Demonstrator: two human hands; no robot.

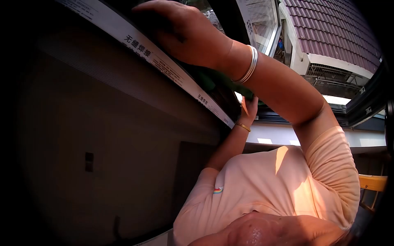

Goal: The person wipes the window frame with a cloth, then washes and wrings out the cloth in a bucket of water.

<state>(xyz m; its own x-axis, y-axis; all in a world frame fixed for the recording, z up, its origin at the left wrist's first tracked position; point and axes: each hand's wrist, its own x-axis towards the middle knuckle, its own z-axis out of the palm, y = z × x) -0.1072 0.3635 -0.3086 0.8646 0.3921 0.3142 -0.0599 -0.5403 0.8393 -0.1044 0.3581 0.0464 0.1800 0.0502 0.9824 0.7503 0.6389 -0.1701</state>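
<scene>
My right hand [184, 35], with silver bangles [251, 63] at its wrist, is raised against a dark window frame at the top. Its fingers curl into deep shadow, and what lies inside them is hidden. Lower down, my left hand [249, 107], with a gold bracelet [243, 126], is closed at the edge of a dark green cloth [230, 83]. The cloth runs along the frame, partly behind my right forearm. A white strip with printed Chinese characters [164, 65] runs diagonally along the frame, below my right hand.
An open glazed window sash [264, 26] stands at the upper right, with a tiled roof [332, 28] outside. The white sill [283, 135] lies beyond my chest. A dark panel [98, 123] fills the left side. Something yellow-orange [372, 183] shows at the right edge.
</scene>
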